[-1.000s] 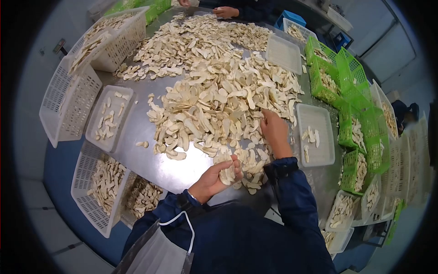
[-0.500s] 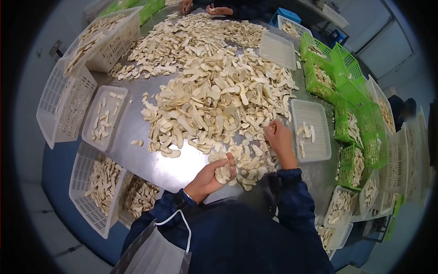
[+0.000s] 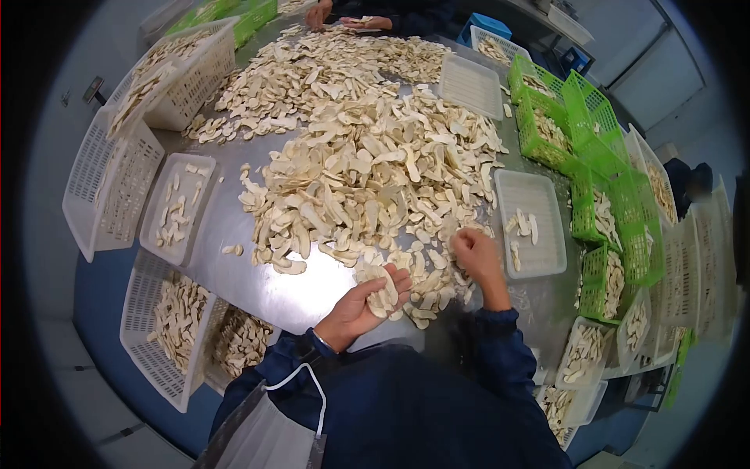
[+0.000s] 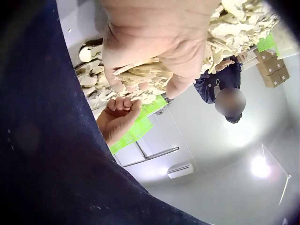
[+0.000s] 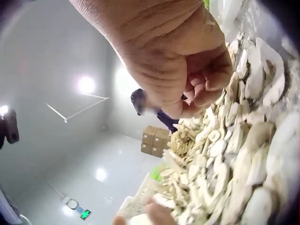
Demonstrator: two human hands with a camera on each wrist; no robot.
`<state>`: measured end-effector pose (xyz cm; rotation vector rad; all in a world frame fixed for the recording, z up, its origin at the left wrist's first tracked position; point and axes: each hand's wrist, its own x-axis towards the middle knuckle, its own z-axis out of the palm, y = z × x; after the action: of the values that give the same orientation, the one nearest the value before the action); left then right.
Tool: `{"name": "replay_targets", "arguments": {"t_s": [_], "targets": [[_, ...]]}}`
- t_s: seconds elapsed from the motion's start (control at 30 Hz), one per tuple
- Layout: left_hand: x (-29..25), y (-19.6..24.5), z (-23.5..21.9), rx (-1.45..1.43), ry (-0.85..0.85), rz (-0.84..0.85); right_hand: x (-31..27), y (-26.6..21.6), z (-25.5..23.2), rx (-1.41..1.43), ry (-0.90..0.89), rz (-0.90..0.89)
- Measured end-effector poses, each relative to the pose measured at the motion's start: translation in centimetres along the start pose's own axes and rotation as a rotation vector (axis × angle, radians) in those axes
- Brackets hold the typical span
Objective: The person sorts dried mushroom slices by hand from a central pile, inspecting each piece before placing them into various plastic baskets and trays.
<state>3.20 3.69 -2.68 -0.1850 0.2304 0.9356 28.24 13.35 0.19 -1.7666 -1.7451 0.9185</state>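
Observation:
A wide pile of pale sliced mushrooms [image 3: 359, 164] covers the middle of the metal table. My left hand [image 3: 363, 306], palm up near the table's front edge, holds a small stack of mushroom slices [image 3: 383, 295]. The left wrist view shows the thumb and fingers curled round this stack [image 4: 143, 72]. To its right, over the pile's near right edge, is my right hand [image 3: 478, 254], its fingers curled in toward the palm. In the right wrist view the curled fingers [image 5: 206, 86] show no slice clearly between them.
A clear tray [image 3: 531, 246] with a few slices lies right of my right hand; another tray [image 3: 168, 234] is at the left. Green baskets [image 3: 617, 211] line the right side, white perforated baskets [image 3: 101, 187] the left. Across the table another person's hands [image 3: 367, 23] handle slices.
My right hand has drawn back from the pile toward my body, its fingers now curled in. My left hand keeps the stack and its fingers have opened out a little. The view has shifted slightly.

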Motion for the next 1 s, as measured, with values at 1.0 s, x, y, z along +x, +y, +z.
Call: {"name": "replay_targets", "arguments": {"t_s": [1.0], "targets": [[0.5,0.4,-0.8,0.334,0.103,0.072,-6.2,-5.3,2.3,-0.106,-0.174,-0.549]]}}
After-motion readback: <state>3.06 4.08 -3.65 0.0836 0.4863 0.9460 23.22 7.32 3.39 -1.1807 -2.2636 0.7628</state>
